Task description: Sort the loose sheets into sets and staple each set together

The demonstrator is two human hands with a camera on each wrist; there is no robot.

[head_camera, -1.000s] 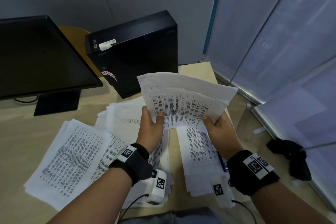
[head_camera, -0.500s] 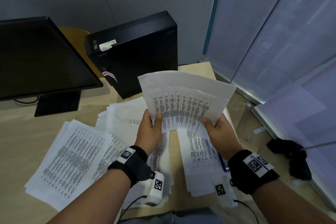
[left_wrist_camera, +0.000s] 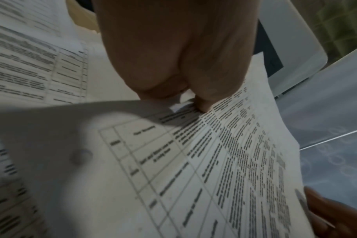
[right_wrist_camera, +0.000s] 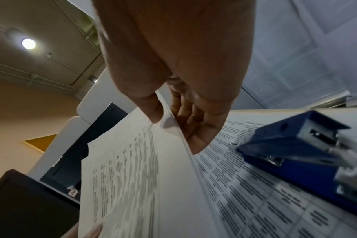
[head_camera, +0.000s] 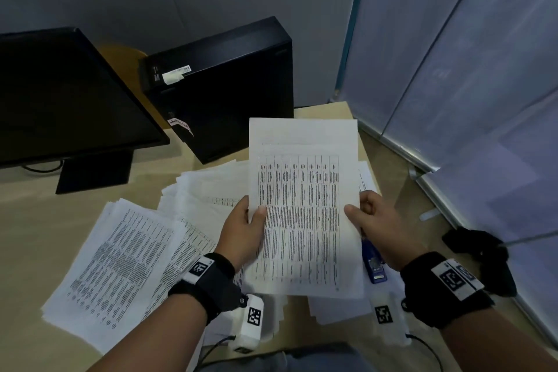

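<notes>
A set of printed table sheets (head_camera: 303,205) is held upright above the desk between both hands. My left hand (head_camera: 244,229) pinches its left edge, thumb on the front. My right hand (head_camera: 374,226) pinches the right edge, thumb in front and fingers behind. The left wrist view shows the same sheets (left_wrist_camera: 214,161) under my left hand (left_wrist_camera: 179,64). From the right wrist, my right hand (right_wrist_camera: 173,80) grips the set's edge (right_wrist_camera: 132,169). A blue stapler (head_camera: 373,263) lies on the desk just below my right hand, also close by as the stapler (right_wrist_camera: 300,153) in the right wrist view.
Piles of loose printed sheets (head_camera: 120,266) spread over the beige desk (head_camera: 30,235) at left and centre, more under the held set. A black monitor (head_camera: 60,93) and a black computer case (head_camera: 223,84) stand at the back. The desk's right edge drops to the floor beside glass partitions (head_camera: 468,69).
The fanned, curved sheets have been squared up into one straight set, now upright and lower. Both hands moved further apart to its side edges, uncovering the blue stapler.
</notes>
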